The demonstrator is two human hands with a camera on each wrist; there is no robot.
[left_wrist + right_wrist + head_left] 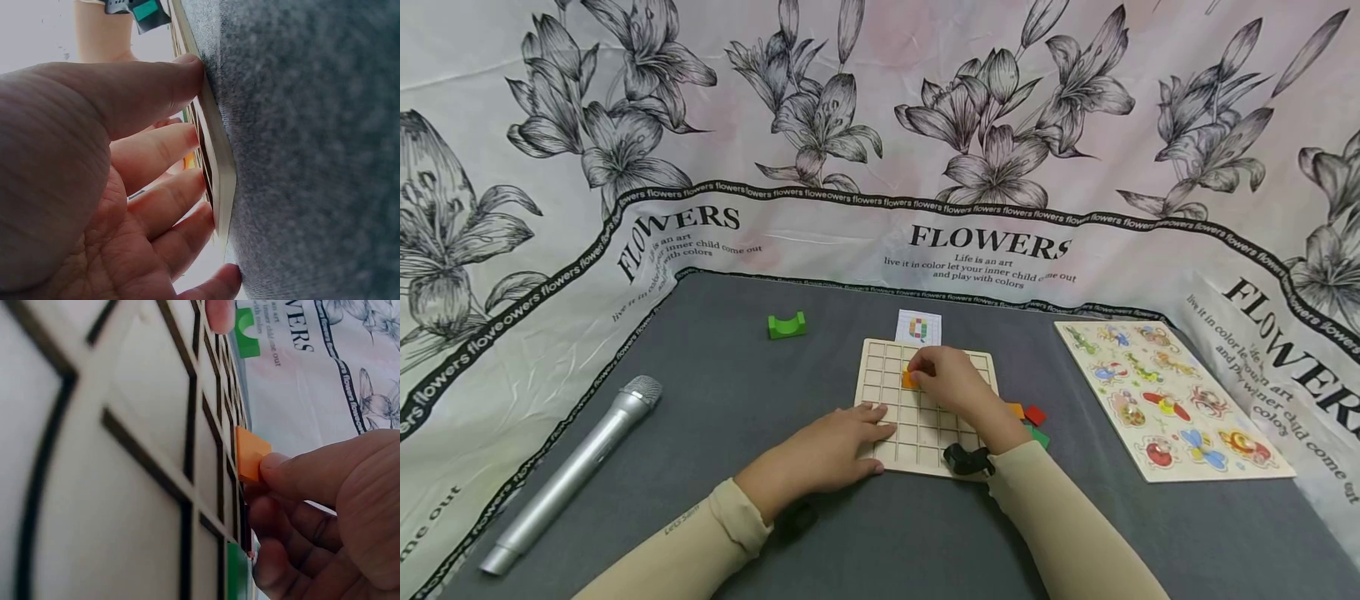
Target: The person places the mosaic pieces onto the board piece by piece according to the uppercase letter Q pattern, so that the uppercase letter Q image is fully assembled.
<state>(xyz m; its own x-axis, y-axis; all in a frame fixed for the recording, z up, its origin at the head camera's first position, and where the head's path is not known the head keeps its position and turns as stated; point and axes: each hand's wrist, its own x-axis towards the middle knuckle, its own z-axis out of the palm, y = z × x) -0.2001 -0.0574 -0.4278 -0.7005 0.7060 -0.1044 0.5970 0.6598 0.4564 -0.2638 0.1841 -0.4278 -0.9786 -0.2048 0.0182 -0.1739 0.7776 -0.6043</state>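
Note:
A wooden grid board (917, 433) lies on the grey cloth in front of me. My right hand (955, 385) is over its upper middle, pinching an orange square tile (252, 455) between thumb and fingers. The tile stands tilted, its lower edge at the grid. My left hand (835, 450) rests at the board's left side, fingers extended over the surface and thumb at the near edge. In the right wrist view, a green tile (234, 572) shows at the bottom beside the right fingers.
Behind the board lies a pattern card (919, 326) with a coloured letter. Loose orange, red (1035, 415) and green tiles lie by the right forearm. A green arch block (786, 325) and a silver microphone (572, 475) are at left; an insect puzzle board (1172, 400) is at right.

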